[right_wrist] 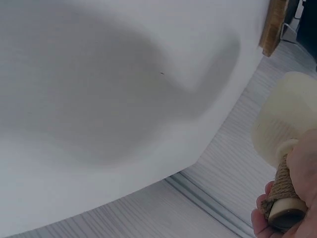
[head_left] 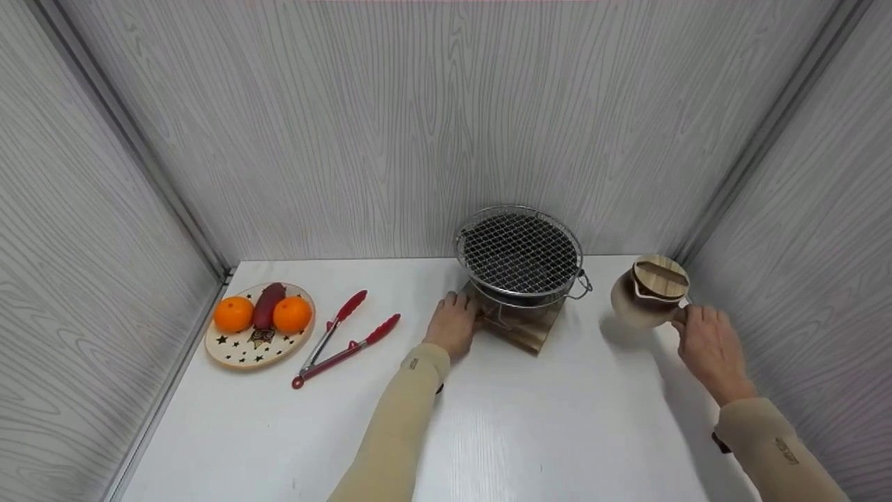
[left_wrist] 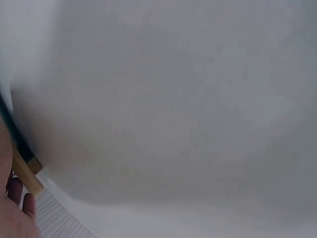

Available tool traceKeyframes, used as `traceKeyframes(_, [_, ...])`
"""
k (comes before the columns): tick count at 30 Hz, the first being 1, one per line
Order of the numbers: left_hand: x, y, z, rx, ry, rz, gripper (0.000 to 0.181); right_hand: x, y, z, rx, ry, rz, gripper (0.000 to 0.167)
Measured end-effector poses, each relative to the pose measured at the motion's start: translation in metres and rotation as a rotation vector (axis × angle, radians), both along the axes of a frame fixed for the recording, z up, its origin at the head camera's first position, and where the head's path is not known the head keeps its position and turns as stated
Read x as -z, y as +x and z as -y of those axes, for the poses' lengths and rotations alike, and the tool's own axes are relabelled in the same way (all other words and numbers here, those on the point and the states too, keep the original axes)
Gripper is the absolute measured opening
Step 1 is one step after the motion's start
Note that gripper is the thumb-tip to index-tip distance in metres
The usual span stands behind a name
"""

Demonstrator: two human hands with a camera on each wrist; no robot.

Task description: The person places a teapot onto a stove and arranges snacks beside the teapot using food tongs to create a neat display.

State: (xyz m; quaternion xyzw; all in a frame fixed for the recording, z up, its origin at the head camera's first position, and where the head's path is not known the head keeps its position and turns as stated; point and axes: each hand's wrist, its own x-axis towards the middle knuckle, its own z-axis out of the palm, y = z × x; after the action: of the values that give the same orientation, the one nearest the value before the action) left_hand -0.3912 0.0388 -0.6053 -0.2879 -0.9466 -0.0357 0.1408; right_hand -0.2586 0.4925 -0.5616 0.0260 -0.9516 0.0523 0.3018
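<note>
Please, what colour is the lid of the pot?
The lid is light brown with a darker bar across it, best seen in the head view.

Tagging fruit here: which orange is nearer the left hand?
The orange between the red food and tongs; the other orange lies beyond, farther from the left hand.

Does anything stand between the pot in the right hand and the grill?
No separate object shows between the pot and the grill, just white tabletop. The grill's own wire loop juts out toward the pot.
</note>
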Motion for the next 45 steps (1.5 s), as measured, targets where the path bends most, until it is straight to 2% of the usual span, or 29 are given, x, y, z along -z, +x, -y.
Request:
traceKeyframes(3, [0.002, -0.005, 0.001, 0.005, -0.042, -0.014, 0.045, -0.016, 0.001, 0.006, -0.011, -0.008, 0.003, 0.024])
traceKeyframes(4, [-0.004, -0.003, 0.003, 0.01, -0.052, -0.003, 0.043, -0.021, 0.002, 0.007, -0.011, -0.014, 0.006, 0.024])
traceKeyframes(7, [-0.004, -0.005, 0.003, 0.014, -0.064, 0.001, 0.044, -0.036, 0.004, 0.011, -0.018, -0.03, 0.01, 0.024])
traceKeyframes(8, [0.001, -0.009, 0.004, 0.016, -0.057, -0.005, 0.046, -0.041, 0.004, 0.011, -0.021, -0.034, 0.018, 0.024])
traceKeyframes(10, [0.002, -0.01, 0.005, 0.012, -0.053, 0.017, 0.046, -0.049, 0.006, 0.012, -0.024, -0.049, 0.044, 0.022])
traceKeyframes(13, [0.017, -0.02, 0.004, 0.006, -0.062, 0.016, 0.048, -0.061, 0.008, 0.013, -0.025, -0.056, 0.087, 0.021])
traceKeyframes(15, [0.02, -0.021, 0.003, 0.004, -0.079, 0.02, 0.048, -0.068, 0.01, 0.013, -0.024, -0.052, 0.111, 0.02])
traceKeyframes(17, [0.027, -0.027, 0.003, 0.008, -0.091, 0.014, 0.049, -0.074, 0.009, 0.015, -0.029, -0.041, 0.128, 0.021])
traceKeyframes(25, [0.035, -0.035, 0.0, -0.011, -0.099, 0.035, 0.053, -0.096, 0.002, 0.025, -0.05, -0.029, 0.168, 0.021])
traceKeyframes(29, [0.031, -0.032, -0.001, -0.018, -0.086, 0.046, 0.054, -0.107, -0.006, 0.033, -0.069, -0.014, 0.157, 0.022])
traceKeyframes(36, [0.012, -0.016, 0.0, -0.017, -0.056, 0.014, 0.052, -0.125, -0.019, 0.047, -0.094, -0.001, 0.191, 0.023])
traceKeyframes(38, [0.013, -0.016, 0.0, -0.026, -0.063, 0.007, 0.053, -0.128, -0.023, 0.051, -0.108, 0.012, 0.204, 0.023])
traceKeyframes(45, [0.029, -0.026, -0.004, -0.052, -0.091, 0.03, 0.062, -0.134, -0.037, 0.061, -0.164, 0.047, 0.175, 0.022])
